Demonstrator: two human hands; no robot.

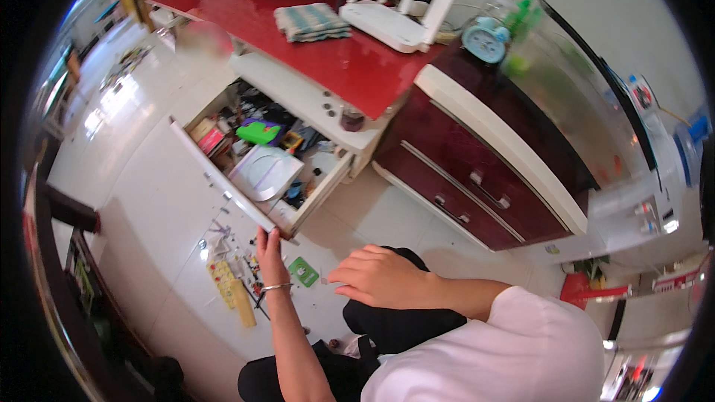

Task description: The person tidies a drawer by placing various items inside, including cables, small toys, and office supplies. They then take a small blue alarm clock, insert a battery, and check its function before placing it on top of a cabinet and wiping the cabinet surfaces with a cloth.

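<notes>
A pulled-out drawer (223, 181) with a white front lies before me, filled with mixed small items. My left hand (270, 254) has its fingers over the near corner of the drawer front; the thumb is hidden. Inside the drawer are a clear round-lidded white box (268, 170), a bright green plastic object (260, 133) and a red-and-white small box (209, 138). Over my right knee hovers my right hand (374, 276), empty, fingers loosely extended. On the floor beneath my left hand lie a green card (303, 272), a yellow blister-like sheet (222, 282) and scattered small bits.
Above the drawer, a red tabletop (357, 75) bears a folded striped cloth (313, 21) and a white router (385, 25). A dark red cabinet (469, 162) to the right carries a light-blue alarm clock (485, 40) and a fish tank (581, 78). A small glass jar (352, 120) stands on the shelf.
</notes>
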